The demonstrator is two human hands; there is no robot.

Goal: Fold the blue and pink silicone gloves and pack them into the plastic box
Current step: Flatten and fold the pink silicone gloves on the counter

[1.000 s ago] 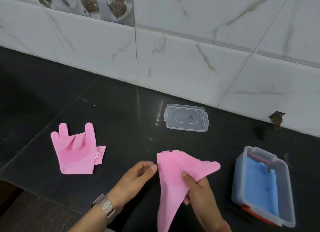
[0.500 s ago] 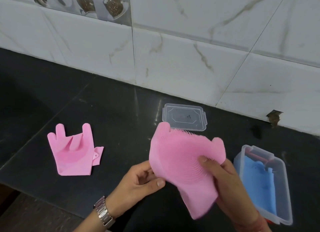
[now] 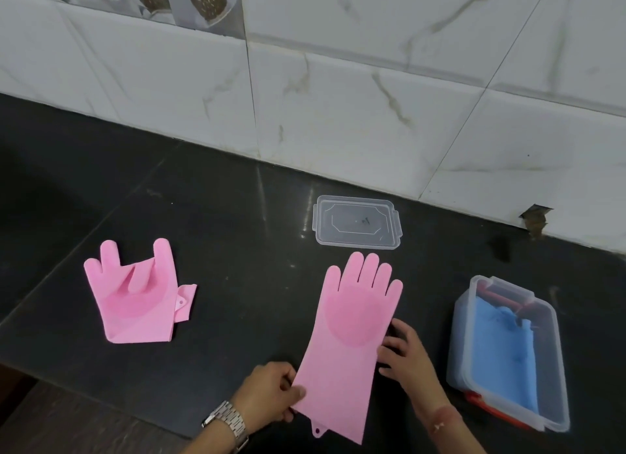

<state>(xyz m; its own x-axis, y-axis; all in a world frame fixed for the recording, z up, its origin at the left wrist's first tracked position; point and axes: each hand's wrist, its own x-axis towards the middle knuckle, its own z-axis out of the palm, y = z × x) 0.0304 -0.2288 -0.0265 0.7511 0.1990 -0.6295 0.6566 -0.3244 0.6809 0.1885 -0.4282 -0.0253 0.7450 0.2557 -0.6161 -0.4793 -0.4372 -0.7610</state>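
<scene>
A pink glove (image 3: 352, 331) lies flat on the black counter (image 3: 237, 236), fingers pointing to the wall, its cuff toward the person. The left hand (image 3: 271, 394), with a metal watch (image 3: 227, 423) on its wrist, pinches the cuff's left edge between thumb and fingers. The right hand (image 3: 406, 355) rests at the glove's right edge with fingers spread and relaxed, their tips touching the silicone. To the right stands the clear box (image 3: 555, 379), blue gloves (image 3: 504, 355) folded inside it. Well to the left lies a second pink glove (image 3: 135, 304), folded over, two of its fingers tucked onto the palm. Beyond the flat glove, near the tiled wall (image 3: 338, 114), the clear lid (image 3: 357, 225) lies alone.
</scene>
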